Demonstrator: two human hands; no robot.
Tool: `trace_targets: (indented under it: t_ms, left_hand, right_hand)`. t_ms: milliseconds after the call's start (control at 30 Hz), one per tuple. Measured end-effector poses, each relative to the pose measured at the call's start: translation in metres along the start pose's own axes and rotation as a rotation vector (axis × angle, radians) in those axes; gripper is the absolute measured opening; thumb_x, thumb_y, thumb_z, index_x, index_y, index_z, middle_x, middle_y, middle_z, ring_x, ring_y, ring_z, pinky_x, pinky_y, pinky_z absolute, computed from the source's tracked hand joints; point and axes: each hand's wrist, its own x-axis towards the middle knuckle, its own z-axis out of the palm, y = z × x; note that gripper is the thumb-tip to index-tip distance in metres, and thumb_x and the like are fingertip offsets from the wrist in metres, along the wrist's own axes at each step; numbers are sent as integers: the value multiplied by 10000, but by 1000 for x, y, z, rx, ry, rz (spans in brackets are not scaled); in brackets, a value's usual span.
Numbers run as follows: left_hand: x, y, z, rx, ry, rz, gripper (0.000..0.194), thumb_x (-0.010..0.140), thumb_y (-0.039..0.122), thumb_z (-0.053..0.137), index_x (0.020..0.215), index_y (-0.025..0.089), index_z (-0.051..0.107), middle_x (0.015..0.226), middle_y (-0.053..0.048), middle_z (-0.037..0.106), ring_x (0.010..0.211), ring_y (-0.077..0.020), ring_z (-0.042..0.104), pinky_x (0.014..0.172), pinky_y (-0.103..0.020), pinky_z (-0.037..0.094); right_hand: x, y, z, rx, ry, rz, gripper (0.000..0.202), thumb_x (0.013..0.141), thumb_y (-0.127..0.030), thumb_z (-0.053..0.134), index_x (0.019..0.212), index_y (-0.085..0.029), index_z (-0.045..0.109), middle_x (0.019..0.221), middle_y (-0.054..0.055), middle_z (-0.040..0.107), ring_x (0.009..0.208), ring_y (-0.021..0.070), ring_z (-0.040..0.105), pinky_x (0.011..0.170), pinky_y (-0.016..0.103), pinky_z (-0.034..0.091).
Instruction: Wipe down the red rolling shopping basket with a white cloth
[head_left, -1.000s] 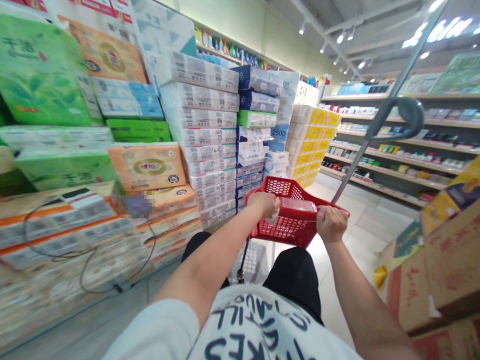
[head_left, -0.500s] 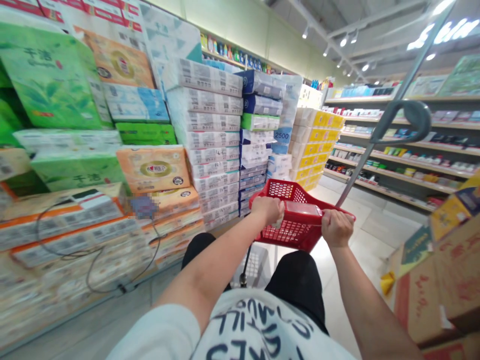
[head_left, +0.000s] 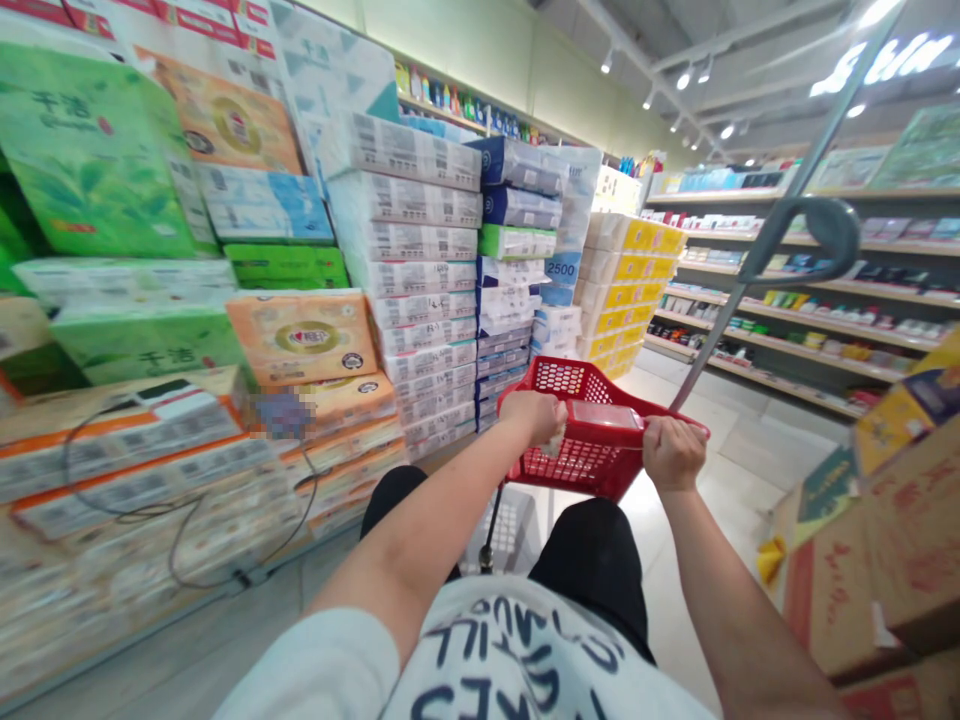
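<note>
A red plastic shopping cart [head_left: 577, 467] with a perforated basket stands in front of my body. My left hand [head_left: 531, 418] is closed around the left part of its handle [head_left: 604, 415], with something small and pale showing under the fingers. On the right end of the same handle, my right hand [head_left: 673, 453] is wrapped tight. Between the two hands the handle carries a clear-covered panel. Just beyond my right hand a grey metal pole [head_left: 709, 350] rises at a slant, with a grey loop-shaped hook [head_left: 802, 240] on it.
Stacked tissue packs [head_left: 424, 250] line the left side, with an orange pack [head_left: 304, 338] and a loose black cable [head_left: 176, 550]. Yellow-and-white packs [head_left: 626, 290] stand farther ahead. Cardboard boxes [head_left: 840, 600] rise close on the right. Stocked shelves [head_left: 810, 290] run behind, beyond the tiled floor [head_left: 739, 490].
The surroundings have shifted very slightly to the left in view. Both hands keep their grip on the cart handle.
</note>
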Motion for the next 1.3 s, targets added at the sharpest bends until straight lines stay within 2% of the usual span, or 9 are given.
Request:
trace_targets:
  t_ms: [167, 233, 467, 700, 767, 933, 1167, 1233, 1300]
  left_hand:
    - [-28, -5, 19, 21, 357, 210, 357, 951, 347, 333, 997, 184, 648, 934, -91, 684, 914, -245, 623, 848, -395, 417]
    - [-32, -5, 24, 22, 417, 238, 338, 945, 337, 353, 1057, 183, 633, 974, -95, 677, 953, -248, 609, 875, -401, 403]
    - [-5, 0, 5, -6, 100, 34, 441, 950, 450, 339, 817, 193, 672, 757, -76, 692, 711, -222, 648, 698, -333, 435]
    - [-30, -8, 24, 15, 437, 267, 313, 934, 334, 392, 1050, 174, 635, 938, -99, 672, 927, -245, 607, 853, -392, 398]
    - [-26, -6, 22, 10, 407, 215, 318, 937, 345, 387, 1008, 171, 643, 925, -101, 676, 910, -244, 614, 841, -388, 402]
    - [-5, 0, 5, 0, 99, 21, 437, 953, 423, 330, 797, 185, 661, 750, -81, 683, 705, -232, 640, 680, -351, 425]
    - [-31, -6, 22, 64, 396, 269, 316, 940, 351, 379, 1053, 174, 615, 950, -104, 653, 933, -254, 599, 849, -416, 410]
    - [-29, -4, 19, 60, 370, 220, 319, 941, 345, 373, 1038, 167, 620, 951, -112, 656, 936, -255, 603, 855, -416, 413]
    - [-18, 0, 11, 41, 237, 102, 345, 946, 353, 352, 955, 170, 645, 890, -106, 674, 869, -245, 631, 811, -394, 435]
  right_hand:
    - [-1, 2, 0, -2, 11, -18, 194, 890, -178, 464, 783, -170, 627, 697, 25, 666, 665, 159, 560, 757, 329, 324]
    - [0, 2, 0, 4, 15, -21, 188, 888, -172, 468, 787, -169, 626, 706, 26, 671, 667, 160, 565, 758, 330, 330]
    - [-1, 2, 0, 9, 17, -10, 200, 889, -172, 462, 777, -170, 627, 709, 29, 677, 666, 162, 576, 755, 328, 335]
    - [-3, 4, 3, 11, 12, -10, 183, 877, -170, 473, 784, -171, 630, 723, 29, 682, 684, 162, 582, 771, 328, 335]
    - [-2, 3, 2, 13, 2, -8, 186, 877, -168, 470, 783, -170, 630, 726, 28, 683, 677, 160, 577, 768, 329, 333]
    - [-2, 2, 1, -2, 3, -2, 197, 880, -172, 465, 776, -170, 633, 713, 29, 677, 678, 160, 579, 769, 332, 334]
    - [-2, 3, 2, 10, 8, -6, 188, 881, -173, 474, 781, -171, 633, 713, 25, 677, 684, 161, 585, 765, 329, 338]
    - [-2, 2, 1, 14, 1, -1, 194, 886, -175, 468, 782, -170, 632, 711, 26, 675, 679, 160, 581, 769, 330, 336]
    - [-2, 2, 0, 12, -4, 4, 201, 889, -178, 463, 778, -171, 630, 712, 28, 674, 675, 160, 575, 772, 332, 331]
